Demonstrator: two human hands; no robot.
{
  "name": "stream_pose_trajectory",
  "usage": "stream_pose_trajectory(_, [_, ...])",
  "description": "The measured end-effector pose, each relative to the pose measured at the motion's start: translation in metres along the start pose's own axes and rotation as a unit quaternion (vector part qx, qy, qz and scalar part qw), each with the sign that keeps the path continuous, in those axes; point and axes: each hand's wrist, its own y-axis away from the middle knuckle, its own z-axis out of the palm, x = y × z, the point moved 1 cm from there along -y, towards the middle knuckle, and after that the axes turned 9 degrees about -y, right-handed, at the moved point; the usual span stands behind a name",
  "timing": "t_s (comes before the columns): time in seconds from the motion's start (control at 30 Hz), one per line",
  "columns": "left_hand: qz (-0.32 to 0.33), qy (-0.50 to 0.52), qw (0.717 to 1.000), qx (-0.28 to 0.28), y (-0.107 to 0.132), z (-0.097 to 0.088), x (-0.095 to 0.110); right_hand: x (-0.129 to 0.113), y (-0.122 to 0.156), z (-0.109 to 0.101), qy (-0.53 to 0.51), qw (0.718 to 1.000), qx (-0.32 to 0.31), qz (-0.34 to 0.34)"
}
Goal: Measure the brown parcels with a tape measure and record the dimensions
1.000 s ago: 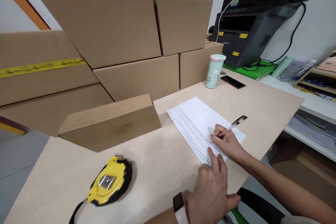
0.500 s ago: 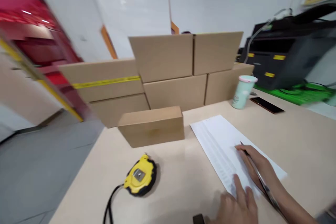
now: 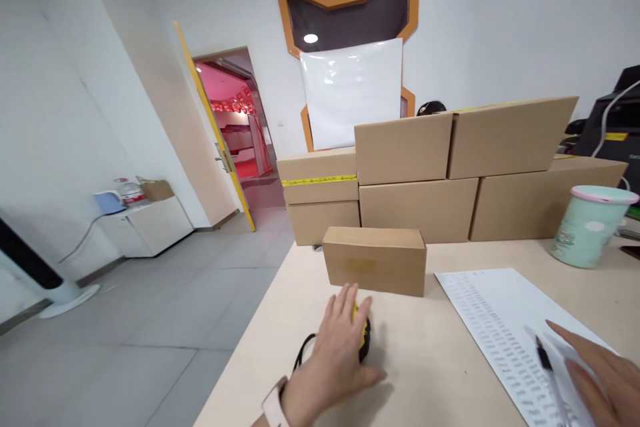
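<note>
My left hand (image 3: 336,350) lies over the yellow tape measure (image 3: 364,333) on the table, fingers stretched out and covering most of it; only its black edge and strap (image 3: 301,355) show. My right hand (image 3: 603,373) rests flat on the printed sheet (image 3: 495,320) at the lower right, fingers extended. A pen (image 3: 544,355) lies on the sheet just left of those fingers. A small cardboard box (image 3: 375,260) stands right beyond my left hand.
Larger cardboard boxes (image 3: 415,210) are stacked along the table's far edge. A mint cup with a pink lid (image 3: 590,227) stands at the right, a black printer (image 3: 613,137) behind it. Grey floor, a white cabinet (image 3: 145,227) and an open doorway (image 3: 237,120) lie to the left.
The camera has swung left and up. My left hand has moved from the sheet's edge onto the tape measure. My right hand has let the pen down and lies flat.
</note>
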Motion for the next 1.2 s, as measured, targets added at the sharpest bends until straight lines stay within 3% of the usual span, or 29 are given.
stream_pose_trajectory(0.07, [-0.064, 0.024, 0.998, -0.009, 0.003, 0.000, -0.021, -0.026, -0.028, 0.011, 0.049, 0.998, -0.039, -0.027])
stream_pose_trajectory(0.13, [-0.083, 0.051, 0.995, 0.000, 0.005, 0.006, -0.030, -0.067, -0.063, 0.028, 0.072, 0.990, -0.072, -0.101])
stream_pose_trajectory(0.3, [-0.105, 0.141, 0.983, 0.060, 0.010, 0.024, -0.031, -0.166, -0.139, 0.095, 0.105, 0.951, -0.202, -0.211])
stream_pose_trajectory(0.43, [-0.152, 0.263, 0.943, 0.135, 0.013, 0.016, -0.041, -0.193, -0.178, 0.146, 0.127, 0.927, -0.280, -0.216])
stream_pose_trajectory(0.53, [-0.159, 0.390, 0.884, 0.201, 0.014, -0.003, -0.057, -0.193, -0.194, 0.164, 0.133, 0.923, -0.319, -0.169])
stream_pose_trajectory(0.63, [-0.150, 0.528, 0.792, 0.267, 0.017, -0.020, -0.073, -0.193, -0.185, 0.164, 0.127, 0.928, -0.301, -0.177])
stream_pose_trajectory(0.77, [-0.136, 0.665, 0.664, 0.314, 0.024, -0.034, -0.088, -0.191, -0.132, 0.144, 0.090, 0.927, -0.223, -0.287])
stream_pose_trajectory(0.87, [-0.107, 0.742, 0.586, 0.308, 0.030, -0.041, -0.094, -0.182, -0.085, 0.129, 0.069, 0.914, -0.200, -0.347])
stream_pose_trajectory(0.93, [-0.086, 0.778, 0.558, 0.275, 0.032, -0.043, -0.094, -0.174, -0.061, 0.121, 0.073, 0.904, -0.165, -0.388])
stream_pose_trajectory(1.0, [-0.067, 0.788, 0.567, 0.229, 0.032, -0.042, -0.090, -0.170, -0.047, 0.114, 0.055, 0.889, -0.153, -0.427])
stream_pose_trajectory(1.07, [-0.048, 0.783, 0.591, 0.187, 0.032, -0.039, -0.083, -0.174, -0.043, 0.107, 0.000, 0.888, -0.180, -0.423])
stream_pose_trajectory(1.13, [-0.026, 0.766, 0.626, 0.145, 0.033, -0.034, -0.072, -0.185, -0.049, 0.101, -0.087, 0.913, -0.224, -0.331])
stream_pose_trajectory(1.2, [-0.007, 0.745, 0.659, 0.104, 0.035, -0.029, -0.062, -0.200, -0.059, 0.100, -0.179, 0.932, -0.276, -0.149])
